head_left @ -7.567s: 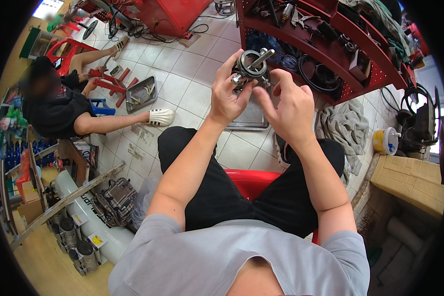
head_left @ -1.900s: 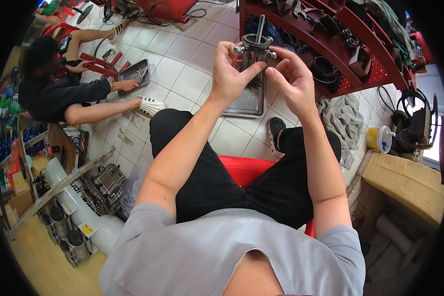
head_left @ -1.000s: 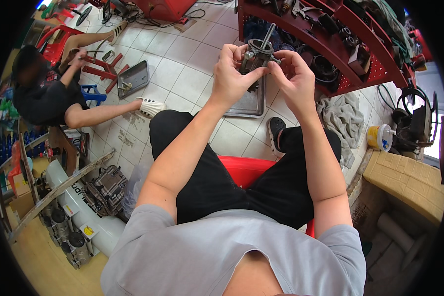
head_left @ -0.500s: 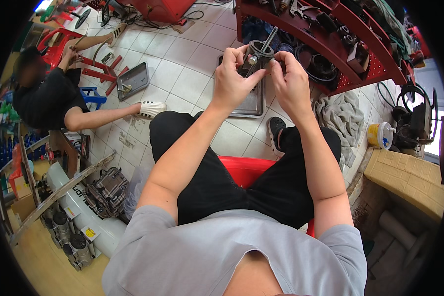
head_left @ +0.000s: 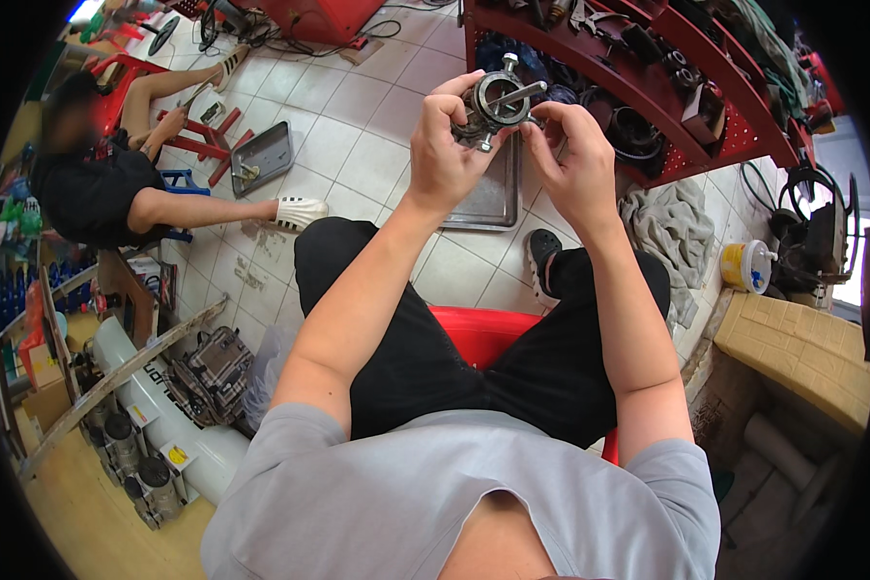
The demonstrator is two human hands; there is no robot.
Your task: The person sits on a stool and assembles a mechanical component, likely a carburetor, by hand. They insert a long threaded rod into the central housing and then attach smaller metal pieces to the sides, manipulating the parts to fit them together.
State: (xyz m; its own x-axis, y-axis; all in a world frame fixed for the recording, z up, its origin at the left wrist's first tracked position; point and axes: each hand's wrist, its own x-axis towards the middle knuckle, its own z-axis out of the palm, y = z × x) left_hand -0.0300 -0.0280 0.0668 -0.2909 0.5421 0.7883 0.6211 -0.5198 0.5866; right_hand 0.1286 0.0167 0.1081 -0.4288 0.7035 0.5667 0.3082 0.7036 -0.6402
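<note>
In front of my knees, my left hand is closed around a round metal part, a dark ring with a rod passing through its opening. One bolt head sticks out of the ring at the top and another at the bottom. My right hand is just right of the ring, its thumb and fingertips pinched together close to the ring's edge. What sits between those fingertips is too small to make out. Below the hands a grey metal tray lies on the floor, partly hidden by them.
A red shelf rack with metal parts stands ahead on the right, a grey cloth beside it. A white and yellow bucket is at right. To the left, another person sits near a second tray. A white tank lies lower left.
The ring has been turned, so its rod now points right and bolts show at top and bottom. My right hand has shifted slightly right. The other person's hands have moved to the right.
</note>
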